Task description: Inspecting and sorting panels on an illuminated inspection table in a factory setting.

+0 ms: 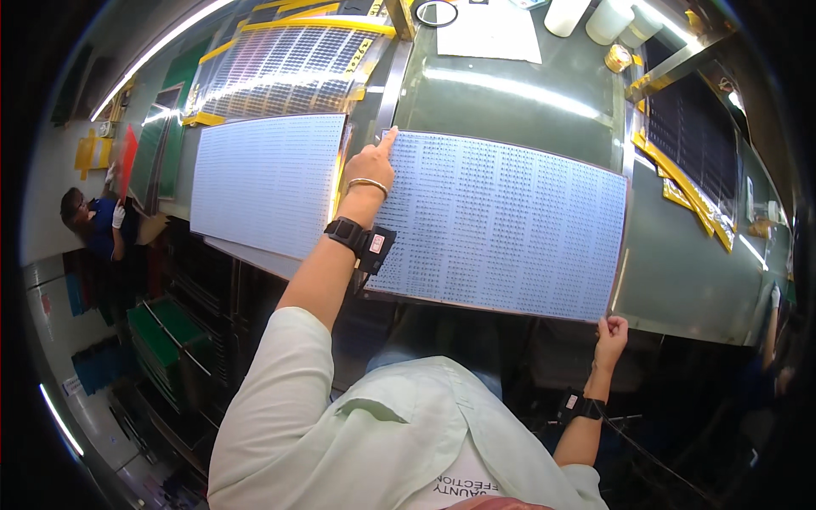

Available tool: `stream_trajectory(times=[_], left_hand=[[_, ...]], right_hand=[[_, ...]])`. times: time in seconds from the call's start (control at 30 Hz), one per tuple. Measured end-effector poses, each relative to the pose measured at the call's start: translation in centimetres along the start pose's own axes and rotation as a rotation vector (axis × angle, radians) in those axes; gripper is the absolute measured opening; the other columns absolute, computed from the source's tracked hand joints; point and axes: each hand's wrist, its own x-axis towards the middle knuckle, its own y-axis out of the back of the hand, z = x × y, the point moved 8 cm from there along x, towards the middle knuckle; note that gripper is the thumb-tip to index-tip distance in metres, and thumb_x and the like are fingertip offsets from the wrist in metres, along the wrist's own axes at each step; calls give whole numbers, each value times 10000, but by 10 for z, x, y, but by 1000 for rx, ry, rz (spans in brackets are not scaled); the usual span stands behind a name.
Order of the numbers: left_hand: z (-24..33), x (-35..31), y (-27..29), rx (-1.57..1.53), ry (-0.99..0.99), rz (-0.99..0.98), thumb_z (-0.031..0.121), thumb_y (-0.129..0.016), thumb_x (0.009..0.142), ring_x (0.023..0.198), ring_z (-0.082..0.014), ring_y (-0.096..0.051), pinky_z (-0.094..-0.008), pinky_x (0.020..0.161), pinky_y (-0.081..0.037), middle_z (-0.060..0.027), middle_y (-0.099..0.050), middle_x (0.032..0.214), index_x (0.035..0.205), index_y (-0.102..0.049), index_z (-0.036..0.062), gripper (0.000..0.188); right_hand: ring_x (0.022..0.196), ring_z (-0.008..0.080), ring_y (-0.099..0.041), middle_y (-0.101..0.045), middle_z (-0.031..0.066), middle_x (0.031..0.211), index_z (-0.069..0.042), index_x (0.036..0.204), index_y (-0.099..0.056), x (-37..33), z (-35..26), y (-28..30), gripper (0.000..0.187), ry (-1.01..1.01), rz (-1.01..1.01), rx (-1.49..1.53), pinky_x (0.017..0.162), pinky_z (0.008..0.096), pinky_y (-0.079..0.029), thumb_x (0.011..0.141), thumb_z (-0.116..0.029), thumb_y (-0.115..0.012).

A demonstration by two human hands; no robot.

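Observation:
A large thin white panel (501, 221), covered with rows of small dark marks, lies in front of me on the green bench top and reaches past its near edge. At its far left corner is my left hand (371, 168), index finger stretched along the corner and the other fingers partly curled. My right hand (610, 338) pinches the panel's near right corner between thumb and fingers. Left of my forearm lies a second, similar white panel (265, 183), apart from the first. Both of my wrists carry black strapped devices.
Yellow-edged patterned film sheets (289, 68) lie at the far left, with dark ones (693, 132) at the right. White containers (609, 21), a tape roll (618, 58) and a round magnifier (436, 13) stand at the back. A gloved co-worker (100, 223) is at the left.

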Motion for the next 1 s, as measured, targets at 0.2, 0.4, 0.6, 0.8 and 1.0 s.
stream_trajectory(times=[0.2, 0.4, 0.6, 0.8, 1.0], left_hand=[[20, -6, 13, 168, -66, 99, 324, -495, 860, 886, -279, -582, -398, 667, -484, -116, -553, 927, 1275, -444, 336, 419], [22, -20, 5, 194, -229, 385, 341, -444, 885, 1314, -290, -218, -514, 1006, -237, -72, -332, 1378, 1311, -414, 203, 450], [24, -12, -11, 150, -249, 344, 350, -379, 907, 1358, -259, -130, -572, 1044, -119, 23, -252, 1445, 1350, -350, 183, 474], [16, -12, -13, 150, -243, 343, 359, -356, 912, 1363, -258, -111, -571, 1051, -73, 31, -235, 1452, 1364, -333, 211, 476], [21, -12, -16, 168, -236, 356, 351, -359, 911, 1360, -280, -115, -581, 1047, -86, 14, -233, 1453, 1369, -319, 223, 478]], right_hand=[[574, 59, -458, -467, -14, 686, -51, 867, -478, -7, 8, 5, 142, 11, 5, 3, 517, 186, -383, 800, -21, -600], [1181, 356, -348, -422, 122, 1255, -76, 1217, -471, -19, -116, -59, 535, 619, 17, -1011, 970, 465, -299, 730, -191, -659], [1277, 343, -272, -386, 59, 1354, -45, 1261, -443, 85, -163, -111, 482, 899, 35, -1042, 1029, 488, -235, 853, -291, -517], [1284, 312, -267, -397, 52, 1347, -61, 1254, -461, 127, -176, -129, 463, 978, 72, -1079, 1026, 489, -242, 879, -334, -471], [1295, 307, -262, -373, 57, 1366, -71, 1279, -434, 128, -180, -126, 468, 991, 56, -1232, 1030, 496, -224, 888, -326, -460]])
